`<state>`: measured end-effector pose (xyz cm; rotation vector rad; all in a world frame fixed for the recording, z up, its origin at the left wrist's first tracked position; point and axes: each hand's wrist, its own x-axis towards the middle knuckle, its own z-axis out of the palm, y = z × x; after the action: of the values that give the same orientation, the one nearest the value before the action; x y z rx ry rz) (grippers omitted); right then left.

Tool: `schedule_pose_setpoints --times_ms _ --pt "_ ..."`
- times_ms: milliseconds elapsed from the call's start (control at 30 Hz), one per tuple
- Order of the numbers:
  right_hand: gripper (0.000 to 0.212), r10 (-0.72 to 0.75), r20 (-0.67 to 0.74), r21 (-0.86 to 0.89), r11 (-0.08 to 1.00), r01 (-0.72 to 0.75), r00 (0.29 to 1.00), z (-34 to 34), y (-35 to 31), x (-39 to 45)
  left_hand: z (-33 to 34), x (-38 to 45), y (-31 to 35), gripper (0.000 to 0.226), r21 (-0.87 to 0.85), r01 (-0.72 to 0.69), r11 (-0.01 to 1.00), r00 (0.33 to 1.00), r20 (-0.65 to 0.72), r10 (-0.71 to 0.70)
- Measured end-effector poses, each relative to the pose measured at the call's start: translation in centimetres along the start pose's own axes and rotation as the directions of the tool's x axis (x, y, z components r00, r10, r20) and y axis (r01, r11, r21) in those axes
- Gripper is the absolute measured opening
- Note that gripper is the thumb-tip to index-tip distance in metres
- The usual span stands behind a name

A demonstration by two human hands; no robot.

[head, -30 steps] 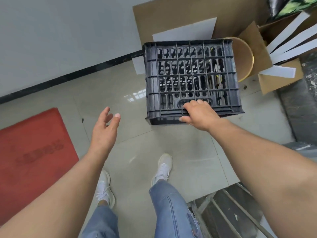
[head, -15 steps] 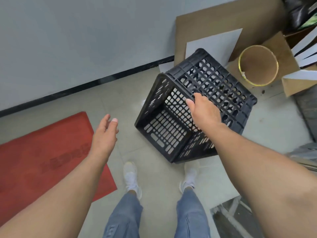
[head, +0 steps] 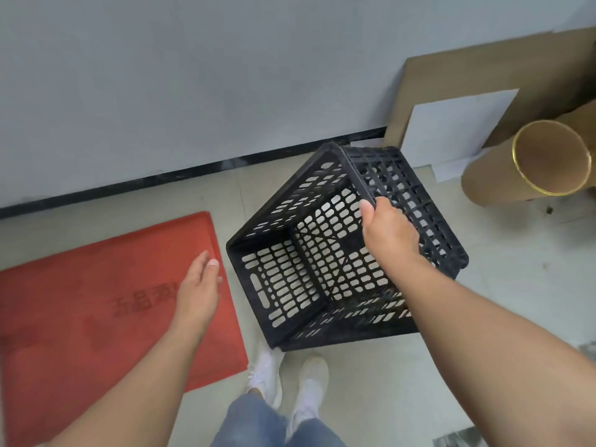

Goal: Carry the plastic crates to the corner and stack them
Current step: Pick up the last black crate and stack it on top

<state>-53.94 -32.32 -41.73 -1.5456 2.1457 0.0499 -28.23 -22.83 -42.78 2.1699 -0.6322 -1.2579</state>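
Note:
A black plastic crate (head: 290,272) with slotted walls hangs tilted above the floor, its open side turned towards me and to the left. My right hand (head: 388,232) grips its upper rim, thumb inside and fingers over the outer wall. My left hand (head: 198,288) is held flat and empty just left of the crate, fingers apart, not touching it. Only this one crate is in view.
A red mat (head: 96,304) with dark characters lies on the tiled floor at left. Cardboard sheets (head: 483,72) and a white board (head: 451,127) lean on the grey wall at right, beside a cardboard tube (head: 522,169) with a gold rim. My white shoes (head: 287,379) stand below the crate.
My right hand has lifted the crate off the floor, tipped it so its open side faces me, and swung it left. The view has shifted left towards the mat.

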Motion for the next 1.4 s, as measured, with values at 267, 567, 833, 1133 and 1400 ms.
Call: schedule_pose_setpoints --times_ms 267,567,833,1133,1400 --pt "0.056 0.117 -0.099 0.077 0.991 -0.11 0.988 1.1 2.1 3.8 1.7 5.8 -7.1 0.046 0.108 0.078 0.991 0.995 0.055 -0.085" --pt "0.06 0.218 -0.165 0.202 0.962 -0.184 0.962 5.5 5.6 5.0 -0.3 15.8 -13.8 0.058 0.238 0.17 0.956 0.984 0.005 -0.176" --pt "0.054 0.289 -0.116 0.462 0.862 -0.206 0.95 11.1 5.4 3.3 -1.4 22.7 -18.1 0.036 -0.015 0.325 0.946 0.93 0.189 -0.317" --pt "0.026 0.317 -0.067 0.397 0.878 -0.266 0.946 14.9 -1.1 -3.2 -13.0 23.3 -19.1 0.034 -0.155 0.338 0.928 0.937 0.141 -0.318" --pt "0.01 0.233 0.09 0.435 0.866 -0.249 0.968 22.1 -14.3 -9.2 -32.1 21.8 -21.8 0.031 -0.205 0.393 0.896 0.919 0.06 -0.39"
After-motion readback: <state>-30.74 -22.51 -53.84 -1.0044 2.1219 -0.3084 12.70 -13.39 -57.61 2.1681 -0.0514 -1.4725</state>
